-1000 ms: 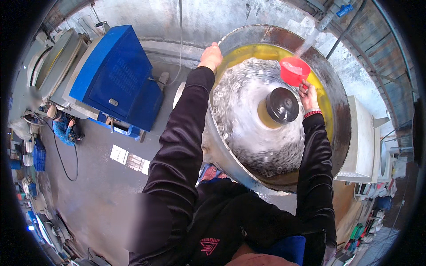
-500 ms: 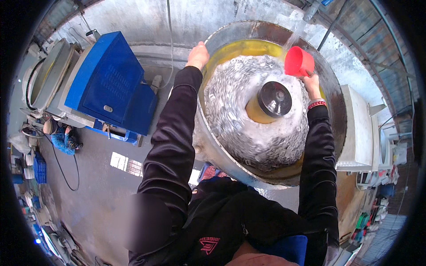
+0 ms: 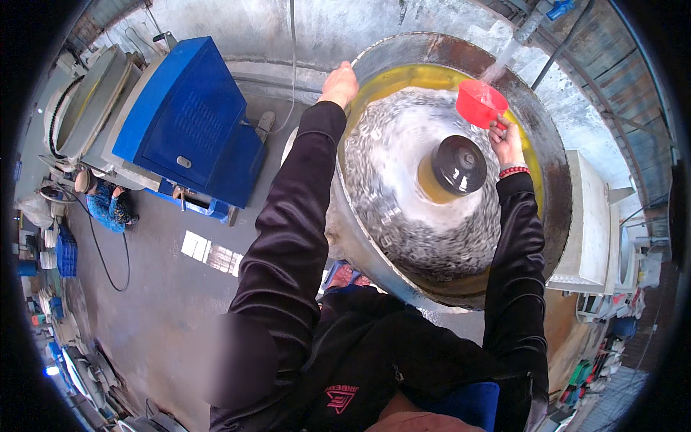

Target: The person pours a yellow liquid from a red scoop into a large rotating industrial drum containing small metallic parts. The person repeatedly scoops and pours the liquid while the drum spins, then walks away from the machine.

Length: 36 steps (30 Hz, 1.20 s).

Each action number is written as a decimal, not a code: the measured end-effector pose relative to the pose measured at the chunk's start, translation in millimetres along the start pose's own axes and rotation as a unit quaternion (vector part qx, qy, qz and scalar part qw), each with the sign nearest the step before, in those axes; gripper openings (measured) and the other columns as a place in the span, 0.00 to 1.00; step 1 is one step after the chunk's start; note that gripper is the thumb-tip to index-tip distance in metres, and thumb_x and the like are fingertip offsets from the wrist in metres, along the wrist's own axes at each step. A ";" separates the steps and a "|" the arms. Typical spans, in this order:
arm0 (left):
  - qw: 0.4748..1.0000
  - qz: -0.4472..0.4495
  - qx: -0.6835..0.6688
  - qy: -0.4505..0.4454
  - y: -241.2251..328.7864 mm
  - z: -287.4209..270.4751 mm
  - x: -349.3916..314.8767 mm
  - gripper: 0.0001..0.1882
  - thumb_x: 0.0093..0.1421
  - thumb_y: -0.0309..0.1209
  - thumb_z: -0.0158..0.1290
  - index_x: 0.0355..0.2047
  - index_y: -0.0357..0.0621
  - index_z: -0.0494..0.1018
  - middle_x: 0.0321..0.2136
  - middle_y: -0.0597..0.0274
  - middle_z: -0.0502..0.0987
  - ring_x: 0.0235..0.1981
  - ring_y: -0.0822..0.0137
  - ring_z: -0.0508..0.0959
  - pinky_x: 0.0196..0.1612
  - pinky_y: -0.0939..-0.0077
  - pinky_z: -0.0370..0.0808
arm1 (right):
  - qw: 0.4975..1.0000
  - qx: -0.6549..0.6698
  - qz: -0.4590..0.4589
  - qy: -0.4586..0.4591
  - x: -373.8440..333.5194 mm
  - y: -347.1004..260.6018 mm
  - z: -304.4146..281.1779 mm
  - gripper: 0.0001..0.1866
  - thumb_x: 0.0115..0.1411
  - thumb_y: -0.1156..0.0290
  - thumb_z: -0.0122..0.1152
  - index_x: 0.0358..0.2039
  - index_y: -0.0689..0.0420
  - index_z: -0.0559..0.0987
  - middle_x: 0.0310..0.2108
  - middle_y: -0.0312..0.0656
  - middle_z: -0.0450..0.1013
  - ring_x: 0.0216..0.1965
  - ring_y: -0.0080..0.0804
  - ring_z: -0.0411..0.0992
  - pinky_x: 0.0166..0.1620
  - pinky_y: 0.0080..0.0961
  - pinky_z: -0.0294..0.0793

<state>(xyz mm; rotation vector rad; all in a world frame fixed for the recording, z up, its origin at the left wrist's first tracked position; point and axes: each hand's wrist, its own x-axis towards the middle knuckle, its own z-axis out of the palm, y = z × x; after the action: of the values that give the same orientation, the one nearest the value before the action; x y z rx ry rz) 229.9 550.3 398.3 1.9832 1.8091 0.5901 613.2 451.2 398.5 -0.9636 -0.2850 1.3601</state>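
Note:
In front of me stands a big round metal tub (image 3: 392,272) with a yellow inner wall. Many small shiny metal pieces (image 3: 389,180) blur in foamy water around its dark-capped centre post (image 3: 461,164). My left hand (image 3: 340,84) is closed on the tub's far left rim. My right hand (image 3: 507,140) grips a red plastic dipper (image 3: 471,103) by its handle, above the pieces. The dipper sits mouth up, and a stream of water (image 3: 495,70) from a pipe (image 3: 531,27) at the upper right falls into it.
A blue machine cabinet (image 3: 191,115) stands left of the tub, beside a tilted round drum (image 3: 90,108). A person in blue (image 3: 108,205) crouches at far left near a black hose (image 3: 124,277). A pale metal box (image 3: 586,223) adjoins the tub's right side.
The red dipper has turned from tilted sideways to mouth up and now catches the falling water. My left hand keeps its hold on the rim. The whole view has shifted slightly.

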 end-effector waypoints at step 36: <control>1.000 -0.004 0.008 -0.007 -1.1 0.7 2.6 0.16 0.52 0.25 0.43 0.43 0.36 0.63 0.39 0.40 0.72 0.45 0.48 0.71 0.46 0.58 0.68 | 0.997 -0.072 -0.016 0.011 -7.8 -22.3 -20.0 0.04 0.55 0.75 0.48 0.30 0.57 0.64 0.20 0.38 0.63 0.10 0.16 0.52 0.11 0.14 0.47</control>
<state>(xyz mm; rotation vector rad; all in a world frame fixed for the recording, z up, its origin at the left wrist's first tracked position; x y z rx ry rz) 229.5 553.1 397.2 1.9848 1.8192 0.5587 640.3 437.8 405.1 -1.0889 -0.3832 1.3125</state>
